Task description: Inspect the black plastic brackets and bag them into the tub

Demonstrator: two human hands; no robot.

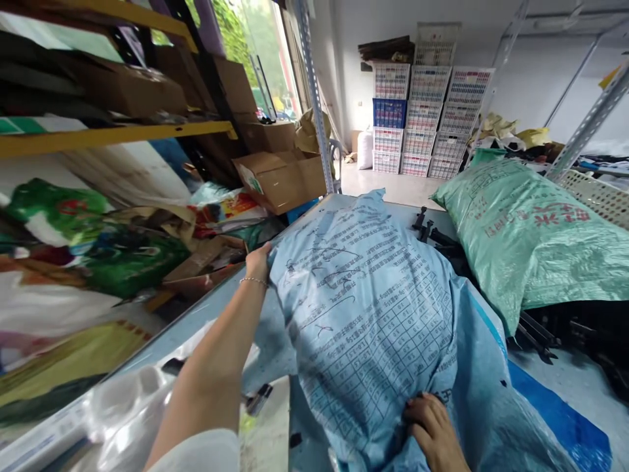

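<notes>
A large, full blue woven sack (363, 295) printed with dark characters and a table grid lies on the worktable in front of me. My left hand (258, 262), with a bracelet at the wrist, is closed on the far left edge of the sack; most of its fingers are hidden. Near the sack's front end, my right hand (432, 429) has its fingers curled into the loose material, gripping it. Black clip-like parts (430, 229) lie behind the sack on the right. A small dark piece (259, 398) rests near my left forearm.
A green woven sack (545, 223) lies to the right over black parts. Clear plastic bags (130, 406) occupy the near left. Shelving with a yellow beam (122, 137), an open cardboard box (285, 177) and heaped bags stand left. Stacked white crates (425, 124) line the back wall.
</notes>
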